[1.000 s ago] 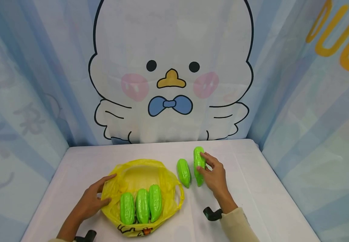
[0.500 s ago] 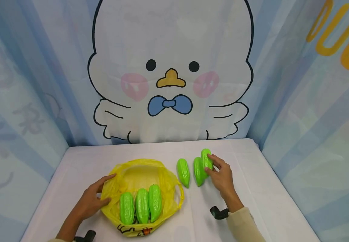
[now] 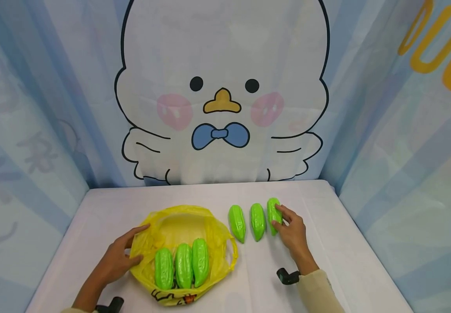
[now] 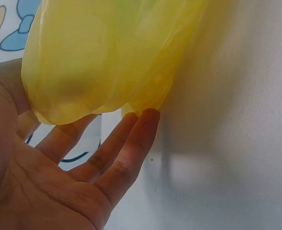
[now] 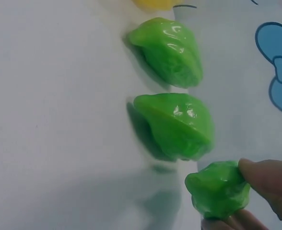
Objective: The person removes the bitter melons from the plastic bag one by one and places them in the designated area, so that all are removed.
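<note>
A yellow plastic bag lies with its mouth wide, three glossy green toy bitter melons in it. At its left side my left hand touches the plastic, thumb and fingers spread apart and nearly straight; in the left wrist view, fingertips lie against the bag's underside. My right hand pinches another bitter melon, its narrow tip towards me. To its left stand two more, a nearer bitter melon and a farther bitter melon, in a row on the white table. The right wrist view shows the held melon between thumb and fingers.
A bag handle loop sticks out on the right, close to the row. The white table meets a back curtain printed with a duck, with side curtains around. Each wrist wears a black camera.
My right hand has let go of one bitter melon, now standing in the row, and has shifted right and nearer with another. My left hand and the bag stay put.
</note>
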`<state>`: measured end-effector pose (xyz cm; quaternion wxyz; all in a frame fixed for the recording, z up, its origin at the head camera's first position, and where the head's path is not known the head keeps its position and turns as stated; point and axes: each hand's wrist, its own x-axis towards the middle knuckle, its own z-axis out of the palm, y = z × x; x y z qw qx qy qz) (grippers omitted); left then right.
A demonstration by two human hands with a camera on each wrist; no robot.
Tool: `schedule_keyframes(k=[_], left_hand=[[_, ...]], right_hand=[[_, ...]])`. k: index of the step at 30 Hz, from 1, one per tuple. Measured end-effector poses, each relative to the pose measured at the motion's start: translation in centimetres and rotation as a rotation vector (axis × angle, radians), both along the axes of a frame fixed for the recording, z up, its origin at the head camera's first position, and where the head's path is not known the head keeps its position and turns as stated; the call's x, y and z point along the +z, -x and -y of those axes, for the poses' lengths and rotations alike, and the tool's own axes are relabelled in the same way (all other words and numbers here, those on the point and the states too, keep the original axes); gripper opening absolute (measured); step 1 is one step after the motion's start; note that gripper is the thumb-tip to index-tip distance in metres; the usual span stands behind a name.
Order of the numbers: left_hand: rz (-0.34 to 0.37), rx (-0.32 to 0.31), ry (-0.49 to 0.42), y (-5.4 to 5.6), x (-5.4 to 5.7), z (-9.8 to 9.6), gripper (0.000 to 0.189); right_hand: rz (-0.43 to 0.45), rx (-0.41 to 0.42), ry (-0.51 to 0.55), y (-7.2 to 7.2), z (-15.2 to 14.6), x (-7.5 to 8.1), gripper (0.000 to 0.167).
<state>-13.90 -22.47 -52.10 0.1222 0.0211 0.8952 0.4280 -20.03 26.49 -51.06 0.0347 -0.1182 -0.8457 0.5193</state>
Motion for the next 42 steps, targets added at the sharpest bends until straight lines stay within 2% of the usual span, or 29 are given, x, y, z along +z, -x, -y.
schedule_keyframes(k=[13, 23, 33, 42], left_hand=[[-0.002, -0.005, -0.009, 0.0, 0.1, 0.0, 0.084], [-0.009, -0.011, -0.010, -0.1, 0.1, 0.0, 0.084], [-0.016, -0.016, -0.015, -0.2, 0.2, 0.0, 0.083], [-0.020, -0.022, -0.011, -0.2, 0.2, 0.0, 0.084]], right_hand=[[0.059, 0.030, -0.032, 0.2, -1.4, -1.2, 0.061], [0.065, 0.048, -0.063, 0.5, -1.7, -1.8, 0.062], [0.050, 0.038, -0.077, 0.3, -1.8, -1.9, 0.063], [-0.036, -0.027, -0.077, -0.2, -1.3, -1.0, 0.062]])
